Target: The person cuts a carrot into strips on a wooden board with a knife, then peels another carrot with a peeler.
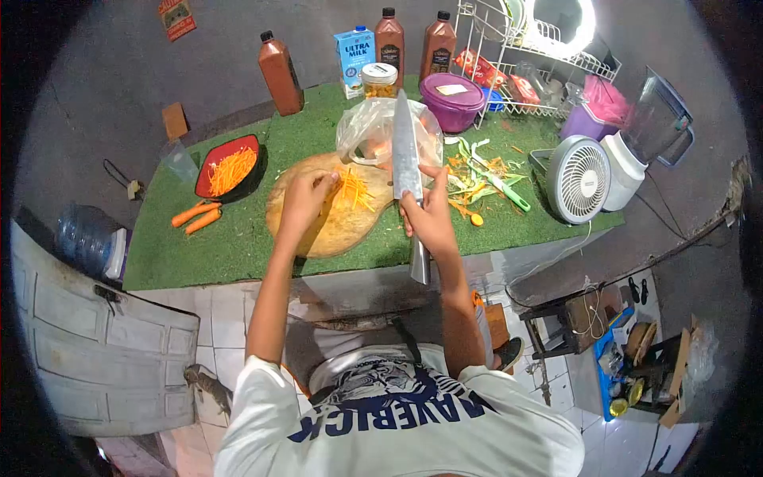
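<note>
Knife (404, 143) sits in your right hand (429, 219), gripped where blade meets handle, your thumb laid along the flat of the steel and the handle's end jutting below your fist toward your own body. Its long axis runs almost straight away from you, tip farthest off, broad side showing to the camera. The blade overlaps the clear plastic bag (362, 127) in this view; you cannot tell from one angle how high it hangs.

Just left of the blade, a loose heap of carrot strips (355, 192) lies on the wooden cutting board (362, 225). I would judge that sideways gap the one to mind: the heap sits between your two hands, and your left hand (311, 199) is the nearer. Its fingers are bent, tips at the heap's left edge; whether they pinch any strips is hidden. Many strips slant across the knife's line.

Farther left on the green-topped table (214, 254), a red and black bowl (245, 181) holds more strips, with whole carrots (203, 221) just in front. Right of the knife, peelings (481, 173) lie scattered.
</note>
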`<state>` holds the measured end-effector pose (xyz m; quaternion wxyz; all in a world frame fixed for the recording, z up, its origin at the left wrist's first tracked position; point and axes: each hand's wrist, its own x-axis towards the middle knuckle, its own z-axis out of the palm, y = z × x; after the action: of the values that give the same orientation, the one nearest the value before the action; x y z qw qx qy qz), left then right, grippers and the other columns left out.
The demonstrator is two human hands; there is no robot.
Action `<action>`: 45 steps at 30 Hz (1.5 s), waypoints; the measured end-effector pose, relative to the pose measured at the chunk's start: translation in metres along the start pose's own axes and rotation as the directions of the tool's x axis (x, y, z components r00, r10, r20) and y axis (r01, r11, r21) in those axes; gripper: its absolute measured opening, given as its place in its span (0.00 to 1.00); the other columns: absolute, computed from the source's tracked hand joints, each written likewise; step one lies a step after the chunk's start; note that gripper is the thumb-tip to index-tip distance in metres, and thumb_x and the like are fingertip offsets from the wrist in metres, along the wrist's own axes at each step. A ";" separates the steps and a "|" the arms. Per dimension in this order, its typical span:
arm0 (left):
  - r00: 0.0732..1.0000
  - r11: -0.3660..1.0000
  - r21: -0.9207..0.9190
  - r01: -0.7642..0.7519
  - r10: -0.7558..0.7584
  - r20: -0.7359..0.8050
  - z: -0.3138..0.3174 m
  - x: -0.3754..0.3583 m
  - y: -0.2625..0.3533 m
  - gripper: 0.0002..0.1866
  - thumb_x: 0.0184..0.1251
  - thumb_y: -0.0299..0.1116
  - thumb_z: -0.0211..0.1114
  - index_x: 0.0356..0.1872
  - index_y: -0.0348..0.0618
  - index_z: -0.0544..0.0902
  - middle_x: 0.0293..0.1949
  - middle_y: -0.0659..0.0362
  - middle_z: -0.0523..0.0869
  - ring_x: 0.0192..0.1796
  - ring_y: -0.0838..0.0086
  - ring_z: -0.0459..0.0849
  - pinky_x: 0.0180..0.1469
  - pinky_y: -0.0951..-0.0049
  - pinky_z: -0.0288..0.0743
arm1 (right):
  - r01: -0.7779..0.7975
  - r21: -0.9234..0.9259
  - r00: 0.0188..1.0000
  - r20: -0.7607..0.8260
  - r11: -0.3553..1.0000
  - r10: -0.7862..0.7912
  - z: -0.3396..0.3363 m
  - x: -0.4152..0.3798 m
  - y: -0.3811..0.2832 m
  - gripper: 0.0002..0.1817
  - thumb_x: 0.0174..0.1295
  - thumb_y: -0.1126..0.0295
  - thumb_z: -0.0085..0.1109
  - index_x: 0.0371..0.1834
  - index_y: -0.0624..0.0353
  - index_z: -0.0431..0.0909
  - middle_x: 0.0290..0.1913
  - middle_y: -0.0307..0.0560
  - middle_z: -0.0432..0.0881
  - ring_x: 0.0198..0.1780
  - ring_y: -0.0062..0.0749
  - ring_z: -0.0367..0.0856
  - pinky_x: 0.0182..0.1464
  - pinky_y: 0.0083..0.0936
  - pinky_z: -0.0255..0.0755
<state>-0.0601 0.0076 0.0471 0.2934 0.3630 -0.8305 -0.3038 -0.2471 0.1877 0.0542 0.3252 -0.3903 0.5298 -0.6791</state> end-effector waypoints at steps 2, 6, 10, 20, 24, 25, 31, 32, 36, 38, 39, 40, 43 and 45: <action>0.995 0.995 0.100 0.018 -0.027 0.092 0.000 0.006 -0.005 0.23 0.75 0.45 0.64 0.62 0.40 0.81 0.41 0.52 0.88 0.38 0.67 0.86 0.44 0.63 0.77 | 0.002 0.047 1.000 -0.003 0.999 -0.002 -0.007 -0.007 0.011 0.26 0.72 0.78 0.52 0.68 0.58 0.52 0.27 0.40 0.75 0.17 0.17 0.68 0.18 0.17 0.64; 0.990 0.990 0.109 -0.089 0.100 -0.098 -0.003 -0.008 -0.006 0.24 0.75 0.38 0.63 0.67 0.39 0.77 0.48 0.46 0.88 0.43 0.65 0.86 0.49 0.65 0.79 | -0.009 0.076 1.000 -0.012 0.997 0.010 -0.015 -0.017 0.029 0.26 0.70 0.79 0.52 0.68 0.58 0.53 0.30 0.40 0.76 0.22 0.15 0.70 0.20 0.17 0.65; 0.991 0.940 0.335 0.059 -0.014 -0.135 -0.015 -0.036 -0.028 0.24 0.76 0.33 0.59 0.71 0.43 0.74 0.55 0.45 0.85 0.48 0.65 0.87 0.53 0.65 0.80 | 0.009 -0.029 1.000 0.020 1.000 -0.008 -0.016 -0.017 0.031 0.25 0.68 0.79 0.53 0.66 0.61 0.56 0.34 0.45 0.81 0.28 0.18 0.75 0.27 0.21 0.67; 0.949 0.714 -0.641 0.281 -0.308 0.073 0.006 -0.021 0.013 0.29 0.76 0.23 0.53 0.76 0.37 0.60 0.62 0.43 0.80 0.59 0.67 0.84 0.67 0.71 0.78 | 0.015 -0.032 0.997 0.080 0.999 -0.013 -0.021 -0.018 0.032 0.24 0.70 0.79 0.52 0.65 0.64 0.55 0.29 0.41 0.78 0.23 0.16 0.72 0.24 0.20 0.66; 0.933 0.726 -0.625 0.286 -0.360 0.008 0.018 -0.019 0.020 0.27 0.77 0.23 0.53 0.75 0.36 0.61 0.61 0.43 0.80 0.60 0.63 0.83 0.68 0.67 0.78 | -0.005 -0.051 0.996 0.087 0.999 0.009 -0.020 -0.019 0.026 0.24 0.69 0.80 0.52 0.65 0.65 0.56 0.30 0.42 0.79 0.28 0.18 0.75 0.29 0.21 0.67; 0.933 0.726 -0.626 0.284 -0.360 0.006 0.017 -0.019 0.022 0.27 0.77 0.23 0.53 0.75 0.36 0.61 0.61 0.43 0.80 0.60 0.63 0.83 0.68 0.67 0.78 | -0.004 -0.052 0.996 0.088 0.999 0.009 -0.019 -0.019 0.024 0.24 0.69 0.80 0.52 0.65 0.65 0.56 0.30 0.42 0.79 0.28 0.18 0.75 0.29 0.21 0.67; 0.955 0.712 -0.676 0.193 -0.293 -0.037 0.015 -0.022 0.014 0.22 0.79 0.27 0.55 0.71 0.38 0.69 0.59 0.50 0.82 0.56 0.67 0.84 0.62 0.69 0.79 | 0.096 -0.114 0.995 0.041 0.989 -0.092 -0.019 -0.021 0.035 0.24 0.69 0.80 0.52 0.66 0.65 0.57 0.33 0.45 0.81 0.31 0.19 0.77 0.32 0.23 0.70; 0.957 0.709 -0.680 0.188 -0.289 -0.036 0.011 -0.022 0.011 0.22 0.79 0.27 0.55 0.71 0.38 0.69 0.59 0.50 0.82 0.56 0.67 0.84 0.62 0.69 0.79 | 0.085 -0.107 0.996 0.023 0.991 -0.083 -0.018 -0.022 0.035 0.23 0.69 0.80 0.52 0.65 0.65 0.58 0.34 0.46 0.82 0.32 0.20 0.78 0.33 0.24 0.71; 0.979 0.924 -0.369 0.099 -0.157 -0.132 -0.011 -0.026 -0.003 0.19 0.78 0.28 0.55 0.67 0.41 0.74 0.54 0.55 0.83 0.52 0.69 0.83 0.55 0.67 0.79 | 0.024 -0.104 1.000 -0.005 0.994 -0.025 -0.016 -0.022 0.033 0.21 0.70 0.78 0.54 0.64 0.64 0.60 0.35 0.47 0.83 0.32 0.26 0.80 0.35 0.29 0.75; 0.985 0.990 -0.141 -0.007 -0.017 -0.169 -0.024 -0.027 -0.015 0.18 0.77 0.29 0.57 0.66 0.42 0.76 0.50 0.55 0.83 0.52 0.68 0.82 0.55 0.66 0.78 | 0.061 -0.218 0.998 0.008 0.974 -0.060 -0.015 -0.018 0.029 0.22 0.70 0.75 0.56 0.63 0.64 0.61 0.35 0.51 0.83 0.32 0.34 0.83 0.37 0.33 0.76; 0.976 0.991 0.116 -0.071 0.093 -0.198 -0.031 -0.029 -0.022 0.19 0.75 0.29 0.58 0.65 0.43 0.77 0.51 0.54 0.83 0.54 0.64 0.81 0.57 0.61 0.76 | 0.092 -0.325 0.996 0.020 0.941 -0.090 -0.015 -0.016 0.024 0.22 0.71 0.71 0.59 0.62 0.63 0.62 0.35 0.55 0.84 0.33 0.42 0.85 0.39 0.37 0.77; 0.959 0.923 0.367 -0.119 0.203 -0.197 -0.038 -0.032 -0.028 0.20 0.73 0.30 0.60 0.65 0.43 0.77 0.51 0.53 0.83 0.56 0.59 0.80 0.59 0.57 0.74 | 0.096 -0.329 0.995 0.026 0.940 -0.093 -0.016 -0.012 0.018 0.22 0.71 0.71 0.59 0.62 0.63 0.62 0.35 0.55 0.84 0.33 0.42 0.85 0.39 0.37 0.77; 0.926 0.881 0.470 -0.058 0.223 -0.304 -0.047 -0.032 -0.069 0.21 0.70 0.31 0.61 0.63 0.44 0.78 0.52 0.51 0.83 0.60 0.52 0.77 0.62 0.53 0.70 | -0.022 -0.540 0.994 0.080 0.841 0.078 -0.023 -0.005 0.004 0.25 0.70 0.63 0.63 0.61 0.62 0.62 0.36 0.66 0.85 0.37 0.62 0.87 0.42 0.46 0.78; 0.912 0.891 0.452 -0.039 0.217 -0.349 -0.042 -0.031 -0.099 0.20 0.71 0.33 0.61 0.62 0.43 0.79 0.52 0.50 0.83 0.59 0.52 0.78 0.61 0.54 0.71 | 0.115 -0.695 0.990 0.137 0.709 -0.026 -0.030 -0.001 0.005 0.27 0.69 0.57 0.63 0.61 0.60 0.62 0.37 0.74 0.84 0.41 0.73 0.85 0.44 0.52 0.78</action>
<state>0.0297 -0.0352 -0.0055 0.3841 0.4157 -0.8243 -0.0116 -0.2727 0.2011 0.0453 0.1571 -0.5435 0.7124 -0.4153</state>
